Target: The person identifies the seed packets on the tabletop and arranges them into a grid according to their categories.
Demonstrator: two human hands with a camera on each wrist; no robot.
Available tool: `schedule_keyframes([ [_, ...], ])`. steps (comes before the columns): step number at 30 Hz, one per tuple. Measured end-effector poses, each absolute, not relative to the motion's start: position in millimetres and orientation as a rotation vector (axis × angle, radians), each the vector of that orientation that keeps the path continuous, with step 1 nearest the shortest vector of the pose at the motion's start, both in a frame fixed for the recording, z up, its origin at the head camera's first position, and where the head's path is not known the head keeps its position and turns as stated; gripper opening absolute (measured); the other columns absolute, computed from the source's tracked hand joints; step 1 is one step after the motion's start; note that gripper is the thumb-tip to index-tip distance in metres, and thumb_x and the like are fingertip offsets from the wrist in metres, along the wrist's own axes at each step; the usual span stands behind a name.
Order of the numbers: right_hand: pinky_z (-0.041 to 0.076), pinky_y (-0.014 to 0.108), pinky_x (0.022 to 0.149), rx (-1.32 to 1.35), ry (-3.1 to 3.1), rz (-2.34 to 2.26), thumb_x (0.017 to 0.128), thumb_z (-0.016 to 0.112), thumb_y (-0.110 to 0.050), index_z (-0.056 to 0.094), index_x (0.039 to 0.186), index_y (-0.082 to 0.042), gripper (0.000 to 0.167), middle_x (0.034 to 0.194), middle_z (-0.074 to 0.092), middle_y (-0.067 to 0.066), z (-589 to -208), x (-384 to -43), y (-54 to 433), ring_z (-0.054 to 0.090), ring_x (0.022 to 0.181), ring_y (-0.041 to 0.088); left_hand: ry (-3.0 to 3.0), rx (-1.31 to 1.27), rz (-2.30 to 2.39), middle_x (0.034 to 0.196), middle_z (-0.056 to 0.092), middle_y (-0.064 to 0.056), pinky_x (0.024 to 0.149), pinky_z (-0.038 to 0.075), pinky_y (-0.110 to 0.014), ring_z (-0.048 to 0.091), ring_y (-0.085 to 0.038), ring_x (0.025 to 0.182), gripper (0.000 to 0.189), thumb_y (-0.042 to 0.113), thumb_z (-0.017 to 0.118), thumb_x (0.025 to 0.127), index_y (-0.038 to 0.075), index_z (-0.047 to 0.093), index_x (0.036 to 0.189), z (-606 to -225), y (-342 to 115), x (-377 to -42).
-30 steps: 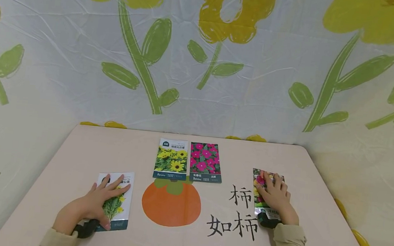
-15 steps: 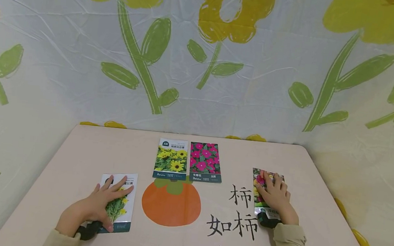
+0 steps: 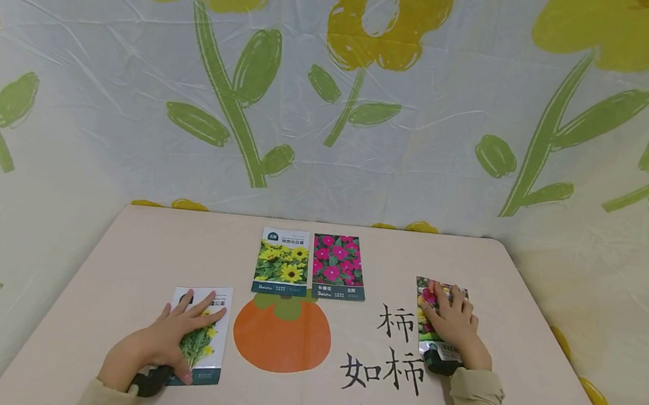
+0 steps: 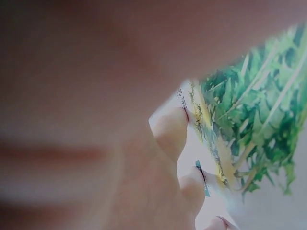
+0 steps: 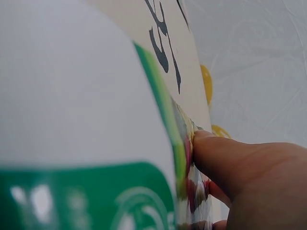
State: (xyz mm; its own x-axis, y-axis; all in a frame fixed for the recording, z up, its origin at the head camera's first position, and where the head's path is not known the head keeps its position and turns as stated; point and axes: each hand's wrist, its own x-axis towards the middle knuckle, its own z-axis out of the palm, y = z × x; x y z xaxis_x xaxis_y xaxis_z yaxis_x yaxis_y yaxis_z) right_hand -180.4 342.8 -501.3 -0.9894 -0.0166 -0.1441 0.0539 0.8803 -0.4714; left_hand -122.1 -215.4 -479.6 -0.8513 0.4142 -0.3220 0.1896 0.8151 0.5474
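My left hand point(image 3: 165, 337) lies with spread fingers on a white seed packet point(image 3: 215, 345) printed with yellow flowers and green leaves, at the table's left. In the left wrist view the packet's leaf picture point(image 4: 259, 105) shows beside the fingers. At the right, my right hand point(image 3: 456, 319) rests its extended fingers on a packet point(image 3: 426, 333) with mixed-colour flowers, partly covered by the hand. The right wrist view has the thumb point(image 5: 216, 151) against that packet's face. Two more packets lie side by side at the back: yellow sunflowers point(image 3: 281, 263) and pink flowers point(image 3: 339, 267).
The pale table mat point(image 3: 389, 261) bears a printed orange persimmon point(image 3: 282, 338) and black characters point(image 3: 381, 371) between the hands. A flower-patterned white cloth point(image 3: 424, 140) hangs behind the table and along both sides.
The left hand and the packet beneath it have slid a little to the right, toward the persimmon print. My right hand and the two back packets have stayed put.
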Motion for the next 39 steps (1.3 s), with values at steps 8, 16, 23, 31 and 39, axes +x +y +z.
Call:
schedule_keyframes([
  [8,0.002,0.078,0.101,0.033,2.923,-0.711,0.100,0.045,-0.054,0.016,0.155,0.000,0.081,0.153,-0.002,0.038,-500.5,-179.8,341.5,-0.002,0.135,0.063,2.576,0.438,0.696,0.164,0.017,-0.012,0.108,-0.006,-0.074,-0.006,-0.052,0.146,0.117,0.030,0.098,0.045,0.023,0.046,0.150,-480.2,-212.4,-121.6],
  [16,0.002,0.078,0.101,0.035,2.897,-0.679,0.103,0.046,-0.044,0.013,0.155,0.002,0.076,0.153,-0.006,0.039,-495.5,-178.4,339.1,-0.004,0.134,0.063,2.569,0.454,0.681,0.165,0.018,-0.011,0.108,-0.005,-0.075,-0.006,-0.052,0.146,0.118,0.032,0.098,0.045,0.025,0.045,0.150,-480.5,-207.8,-122.2],
  [23,0.000,0.079,0.101,0.026,2.903,-0.715,0.102,0.045,-0.048,0.014,0.155,0.001,0.079,0.153,-0.006,0.039,-498.4,-179.4,341.3,-0.005,0.135,0.064,2.559,0.443,0.684,0.165,0.018,-0.011,0.108,-0.005,-0.075,-0.006,-0.051,0.146,0.117,0.033,0.097,0.047,0.025,0.045,0.151,-480.5,-202.6,-122.3],
  [31,0.001,0.079,0.100,0.023,2.916,-0.720,0.102,0.044,-0.051,0.015,0.155,-0.001,0.079,0.153,-0.005,0.038,-502.5,-181.4,343.0,-0.005,0.134,0.065,2.542,0.481,0.721,0.165,0.016,-0.012,0.107,-0.006,-0.075,-0.007,-0.052,0.146,0.119,0.032,0.097,0.048,0.021,0.042,0.152,-477.5,-200.3,-120.5],
  [39,0.003,0.079,0.100,0.023,2.924,-0.683,0.104,0.043,-0.045,0.014,0.155,0.001,0.074,0.153,-0.006,0.039,-502.0,-181.0,343.1,-0.004,0.134,0.066,2.536,0.489,0.744,0.165,0.016,-0.013,0.107,-0.007,-0.075,-0.007,-0.052,0.146,0.119,0.030,0.097,0.048,0.019,0.041,0.152,-474.8,-199.0,-119.5],
])
